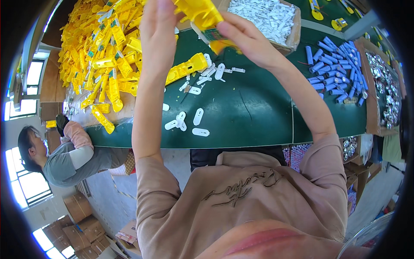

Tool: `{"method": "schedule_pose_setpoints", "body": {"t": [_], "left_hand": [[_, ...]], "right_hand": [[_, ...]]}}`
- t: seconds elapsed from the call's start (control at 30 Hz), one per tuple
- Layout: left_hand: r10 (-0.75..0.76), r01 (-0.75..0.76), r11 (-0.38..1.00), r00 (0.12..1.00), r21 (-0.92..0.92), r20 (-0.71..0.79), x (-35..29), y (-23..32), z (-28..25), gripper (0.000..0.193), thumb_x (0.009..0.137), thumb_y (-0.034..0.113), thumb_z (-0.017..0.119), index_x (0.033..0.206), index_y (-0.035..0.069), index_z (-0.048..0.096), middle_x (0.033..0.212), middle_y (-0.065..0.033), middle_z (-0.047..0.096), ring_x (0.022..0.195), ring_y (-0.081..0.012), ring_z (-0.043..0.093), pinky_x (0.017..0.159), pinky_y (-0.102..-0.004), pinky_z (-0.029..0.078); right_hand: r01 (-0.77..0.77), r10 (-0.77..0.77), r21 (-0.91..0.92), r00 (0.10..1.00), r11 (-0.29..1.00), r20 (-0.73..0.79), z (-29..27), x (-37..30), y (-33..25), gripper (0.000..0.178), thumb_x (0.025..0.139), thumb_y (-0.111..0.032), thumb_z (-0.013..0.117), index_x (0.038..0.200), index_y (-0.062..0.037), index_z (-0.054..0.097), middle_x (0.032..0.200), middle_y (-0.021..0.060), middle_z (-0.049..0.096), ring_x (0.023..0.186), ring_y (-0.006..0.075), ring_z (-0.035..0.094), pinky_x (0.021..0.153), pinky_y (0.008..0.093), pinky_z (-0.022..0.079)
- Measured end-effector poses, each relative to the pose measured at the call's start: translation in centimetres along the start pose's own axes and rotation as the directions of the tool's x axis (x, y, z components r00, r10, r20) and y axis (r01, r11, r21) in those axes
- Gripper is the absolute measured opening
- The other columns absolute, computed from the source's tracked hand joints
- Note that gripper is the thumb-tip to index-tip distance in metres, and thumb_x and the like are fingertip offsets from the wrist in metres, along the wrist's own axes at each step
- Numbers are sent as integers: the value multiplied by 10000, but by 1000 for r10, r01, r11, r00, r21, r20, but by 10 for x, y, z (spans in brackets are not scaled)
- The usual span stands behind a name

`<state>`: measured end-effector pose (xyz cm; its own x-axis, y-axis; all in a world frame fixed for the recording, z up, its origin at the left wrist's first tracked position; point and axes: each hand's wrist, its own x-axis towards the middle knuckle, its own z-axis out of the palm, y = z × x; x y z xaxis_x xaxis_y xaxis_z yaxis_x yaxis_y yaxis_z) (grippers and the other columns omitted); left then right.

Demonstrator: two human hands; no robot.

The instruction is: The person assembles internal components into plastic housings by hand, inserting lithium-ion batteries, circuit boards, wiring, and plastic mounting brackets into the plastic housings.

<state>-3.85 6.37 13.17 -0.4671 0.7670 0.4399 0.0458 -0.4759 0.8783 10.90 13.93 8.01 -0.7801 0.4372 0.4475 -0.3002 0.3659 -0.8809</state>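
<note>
Right grip (pixel 255 39) holds a glossy, hollow yellow plastic casing (pixel 202 14).

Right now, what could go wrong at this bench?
The raised yellow casing might slip from the right grip, perhaps jarring its green board. The loose white pieces near the green table's front edge could get brushed off. The heaped blue cylinders might roll if bumped.

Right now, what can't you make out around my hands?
- Head view: left hand, fingertips cut off by the top edge, so its grip is unclear.
- Head view: yellow casing in the right hand, upper end cut off by that edge.
- Head view: shiny metal parts, too small for detail.
</note>
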Motion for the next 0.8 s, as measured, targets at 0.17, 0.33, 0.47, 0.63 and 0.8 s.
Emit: {"method": "schedule_pose_setpoints", "body": {"t": [0.17, 0.33, 0.47, 0.63, 0.8], "left_hand": [[-263, 270, 961, 842, 54, 470, -43, -2, -6, 622, 963, 486, 284, 1311, -21, 379, 1251, -221, 513, 1083, -260, 568, 918, -371, 462], [-173, 210, 976, 913, -63, 369, -53, -2, -17, 581, 978, 463, 272, 1315, 1, 373, 1197, -193, 542, 1054, -254, 579, 909, -387, 467], [-100, 101, 995, 993, -10, 59, -57, 0, -27, 520, 993, 437, 269, 1229, 12, 455, 1026, -146, 612, 952, -216, 603, 858, -345, 474], [-102, 46, 881, 990, 471, 95, -76, -26, -31, 504, 998, 425, 268, 1066, 4, 537, 885, -92, 626, 793, -117, 595, 703, -240, 472], [-202, 139, 955, 950, 261, 236, -106, -56, -10, 550, 998, 441, 217, 1068, 0, 537, 896, -96, 616, 722, -165, 617, 678, -291, 494]], "right_hand": [[-245, 259, 572, 964, 783, 58, 21, -33, -6, 471, 981, -385, 353, 1267, -25, 453, 1112, 125, 591, 1008, 211, 591, 894, 330, 465], [-342, 307, 760, 931, 553, 196, 48, -78, -18, 552, 983, -462, 251, 1274, -24, 417, 1034, 212, 604, 870, 250, 640, 797, 332, 488], [-334, 398, 528, 917, 781, -9, 50, -111, -35, 337, 956, -224, 453, 1228, -26, 456, 879, 156, 643, 703, 179, 645, 683, 270, 501], [44, 64, 497, 978, 867, -199, 31, -105, -63, 324, 939, -176, 472, 1214, -5, 467, 879, 142, 639, 726, 162, 627, 679, 274, 491], [-77, 215, 503, 951, 861, -224, 3, -72, -63, 345, 947, -282, 476, 1108, 12, 559, 746, 69, 615, 644, 105, 571, 608, 234, 451]]}}
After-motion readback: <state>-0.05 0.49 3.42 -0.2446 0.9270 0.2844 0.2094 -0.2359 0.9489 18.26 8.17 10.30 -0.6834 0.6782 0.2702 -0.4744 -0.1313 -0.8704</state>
